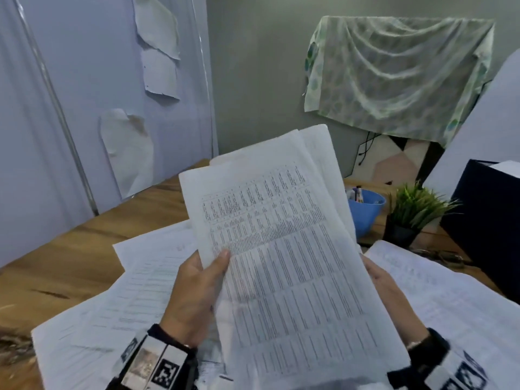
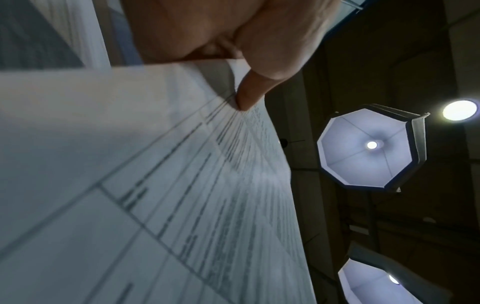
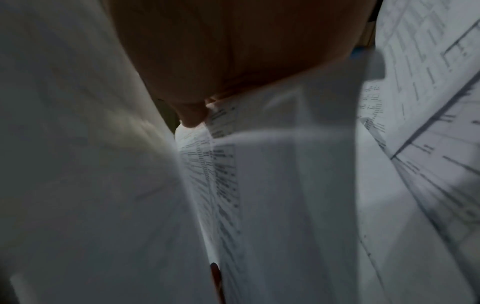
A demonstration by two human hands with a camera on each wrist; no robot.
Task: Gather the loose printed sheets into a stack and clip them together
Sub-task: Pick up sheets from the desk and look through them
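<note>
So in the head view both hands are holding up a bunch of printed sheets in the middle of the frame, raised off the wooden desk and tilted a bit to the left. The top page is a dense table of tiny text, too blurry to read. The pages aren't squared up; a couple of corners fan out behind the top one near the upper middle.

The left hand grips the bundle's left edge, thumb pressed flat on the front page, the other fingers hidden behind the paper. The left wrist view shows the same pinch from below, with the thumb tip on the printed page.

The right hand is at the right edge, mostly tucked behind the sheets, so from the head view I can't tell how those fingers sit. In the right wrist view a fingertip touches the edge of a page, and that's about all you get, it's dark and smeary.

More loose sheets lie scattered on the desk at lower left, and another spread at lower right. At right middle there's a blue bowl with pens in it, just beside a small potted plant, and a dark box at the right edge.
</note>
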